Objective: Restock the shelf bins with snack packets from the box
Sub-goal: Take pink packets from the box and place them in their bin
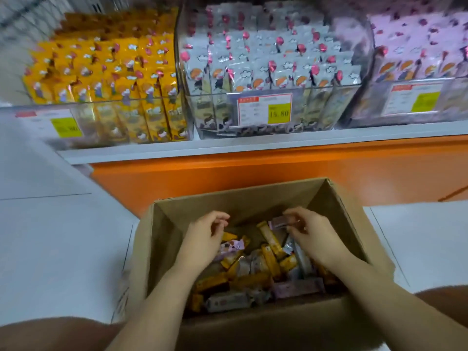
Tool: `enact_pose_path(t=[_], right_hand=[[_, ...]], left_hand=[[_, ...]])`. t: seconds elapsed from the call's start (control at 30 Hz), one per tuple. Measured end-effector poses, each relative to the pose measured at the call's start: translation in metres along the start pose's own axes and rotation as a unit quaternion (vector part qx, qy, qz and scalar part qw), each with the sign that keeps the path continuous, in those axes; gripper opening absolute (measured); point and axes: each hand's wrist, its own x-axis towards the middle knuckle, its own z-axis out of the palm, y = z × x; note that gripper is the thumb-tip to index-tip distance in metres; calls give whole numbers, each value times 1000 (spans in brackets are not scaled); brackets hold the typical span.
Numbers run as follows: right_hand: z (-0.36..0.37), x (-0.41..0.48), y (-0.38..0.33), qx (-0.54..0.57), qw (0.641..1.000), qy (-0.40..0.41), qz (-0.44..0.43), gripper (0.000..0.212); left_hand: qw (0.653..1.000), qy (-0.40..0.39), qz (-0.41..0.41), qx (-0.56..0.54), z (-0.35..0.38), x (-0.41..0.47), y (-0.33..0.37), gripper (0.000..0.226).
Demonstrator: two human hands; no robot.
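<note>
We reckon colour-sorting: right hand [314, 231] pinches a pink packet [281, 221] from the box [240, 198], likely for the far-right pink bin [372, 110]; left hand [202, 236] curls over the pile [253, 277], grip unclear.

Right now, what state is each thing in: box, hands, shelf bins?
cardboard box, open, partly filled with mixed packets.
left hand, in the box, fingers curled; grip unclear.
right hand, pinches a pink packet.
yellow bin, full.
silver bin, full.
pink bin, full, partly out of frame.
</note>
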Motion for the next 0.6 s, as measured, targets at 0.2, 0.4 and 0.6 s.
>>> enact_pose_path(t=[0.2, 0.4, 0.6], right_hand=[[60, 28, 28, 8, 994, -91, 58, 40], [92, 46, 53, 3, 970, -231, 74, 59], [111, 57, 50, 17, 954, -294, 48, 48]], left_hand=[[985, -100, -143, -8, 43, 21, -59, 27], [949, -200, -236, 53, 69, 34, -107, 21], [970, -122, -205, 35, 75, 38, -118, 33]])
